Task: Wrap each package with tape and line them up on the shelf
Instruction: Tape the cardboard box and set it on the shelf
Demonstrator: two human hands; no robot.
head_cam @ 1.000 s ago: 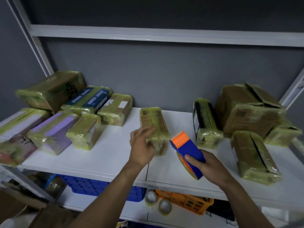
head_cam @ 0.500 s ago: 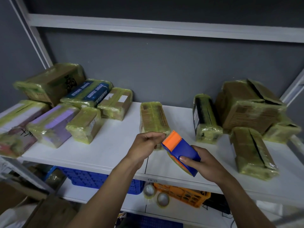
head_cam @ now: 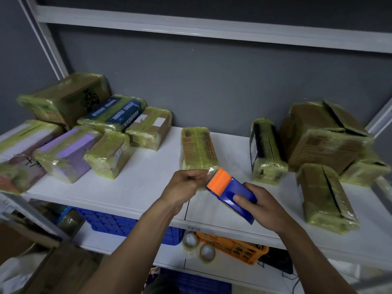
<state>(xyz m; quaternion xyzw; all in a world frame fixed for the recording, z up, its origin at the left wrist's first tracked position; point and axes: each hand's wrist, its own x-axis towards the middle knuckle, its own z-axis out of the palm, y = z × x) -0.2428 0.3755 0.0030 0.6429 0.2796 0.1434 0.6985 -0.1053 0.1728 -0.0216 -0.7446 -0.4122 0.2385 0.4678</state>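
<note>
A brown package (head_cam: pixel 198 149) wrapped in yellowish tape lies lengthwise in the middle of the white shelf (head_cam: pixel 148 177). Just in front of its near end, my right hand (head_cam: pixel 263 206) grips a blue tape dispenser (head_cam: pixel 232 194) with an orange cutter head. My left hand (head_cam: pixel 184 185) pinches the loose clear tape end (head_cam: pixel 211 171) at the cutter, right beside the package's near corner.
Several taped packages (head_cam: pixel 70 149) crowd the shelf's left side and several more (head_cam: pixel 324 136) stand on the right. Below the shelf are a blue crate (head_cam: pixel 127 225), an orange basket (head_cam: pixel 235 247) and two tape rolls (head_cam: pixel 199 247). A cardboard box (head_cam: pixel 53 270) sits bottom left.
My left hand left the package's near end and came to the dispenser's cutter, taking hold of the tape end. The dispenser shifted slightly left and up toward the package.
</note>
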